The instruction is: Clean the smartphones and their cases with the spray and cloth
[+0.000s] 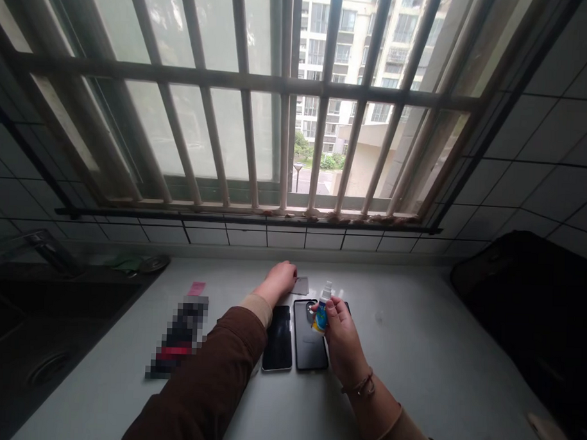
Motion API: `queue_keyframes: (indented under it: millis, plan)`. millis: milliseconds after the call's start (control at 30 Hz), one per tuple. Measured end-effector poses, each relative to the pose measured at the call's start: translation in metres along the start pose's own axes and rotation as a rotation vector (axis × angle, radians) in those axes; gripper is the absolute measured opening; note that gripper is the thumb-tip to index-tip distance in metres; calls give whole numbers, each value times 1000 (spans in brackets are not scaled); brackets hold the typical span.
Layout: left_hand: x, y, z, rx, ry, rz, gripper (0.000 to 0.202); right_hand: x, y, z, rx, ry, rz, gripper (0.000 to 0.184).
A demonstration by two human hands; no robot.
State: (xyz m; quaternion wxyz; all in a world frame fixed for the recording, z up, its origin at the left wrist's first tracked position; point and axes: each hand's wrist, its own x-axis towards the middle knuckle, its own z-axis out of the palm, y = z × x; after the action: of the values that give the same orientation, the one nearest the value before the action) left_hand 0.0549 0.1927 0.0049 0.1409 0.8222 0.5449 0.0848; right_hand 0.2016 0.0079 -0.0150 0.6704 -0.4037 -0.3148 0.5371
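A barred window (pixel 231 80) shows apartment blocks (pixel 357 55), with dark tiled walls (pixel 555 178) around it.

Likely a home kitchen, with sink (pixel 54 314), tiled wall (pixel 554 190), barred window (pixel 240 80).

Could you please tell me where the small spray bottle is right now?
In the head view, the spray bottle is in the right hand, over the top of a black phone.

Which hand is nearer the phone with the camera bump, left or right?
Right. The right hand is over the right edge of the phone, holding a spray bottle. The left hand is farther off, beyond the phone's far end and to its left.
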Motion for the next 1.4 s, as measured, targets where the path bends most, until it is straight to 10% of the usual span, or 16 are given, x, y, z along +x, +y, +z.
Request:
queue_keyframes:
  millis: [300, 567, 733, 967, 1133, 1400]
  plan:
    - [-28, 19, -31, -246, 55, 86, 19, -4, -11, 2, 63, -59, 12, 35]
    - [-151, 59, -73, -541, 56, 287, 16, -15, -24, 0, -66, -86, -125, 36]
    - [-207, 43, -58, -836, -109, 194, 15, -21, -30, 2, -186, -189, 17, 46]
    - [-198, 14, -6, -1351, -54, -42, 36, -30, -31, 11, -303, -438, 135, 43]
    - [-199, 13, -6, -1545, -85, -65, 30, -25, -26, 5, -554, -365, -77, 42]
    - [-209, 35, -6, -1822, -222, -325, 22, -28, -23, 7, -481, -393, 27, 42]
